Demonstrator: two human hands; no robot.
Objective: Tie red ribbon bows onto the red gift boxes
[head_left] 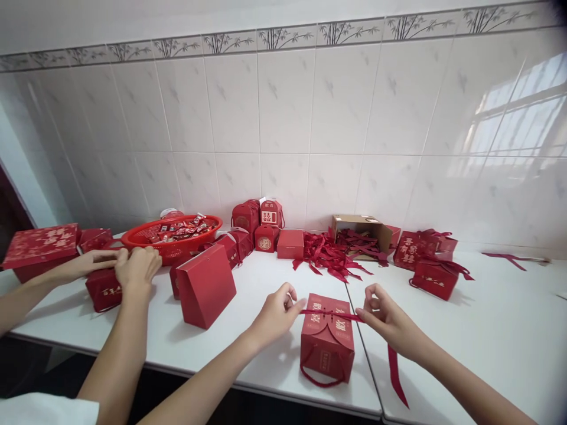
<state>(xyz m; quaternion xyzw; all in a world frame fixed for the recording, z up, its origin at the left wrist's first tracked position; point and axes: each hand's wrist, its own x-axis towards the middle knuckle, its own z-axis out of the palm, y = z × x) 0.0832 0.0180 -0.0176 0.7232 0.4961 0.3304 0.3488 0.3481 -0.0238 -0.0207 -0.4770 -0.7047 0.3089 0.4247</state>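
- As we look across the bench, white wall tiles (283, 106) close off the far side, a bamboo-patterned band running along the top.
- White table (496, 330), two tops meeting at a seam. We note its front edge just below the work, and bare top from the right hand out towards the right.
- Red basket (177, 255), filled with wrapped pieces, near the wall at left. A co-worker (135, 330) reaches over a small red box (104, 289) in front of it.
- Plain red box (206, 286), upright, a strip of tabletop between it and the left hand.
- Ribboned box (326, 345), between the two hands, close to the front edge and just left of the seam; its cord handle (325, 383) droops on our side.
- Left hand (279, 310): thumb and forefinger pinched on one end of the ribbon. Right hand (385, 319): pinching the other side, knuckles bent.
- Dark red ribbon (354, 317), stretched across the box top, a loose tail below the right hand.
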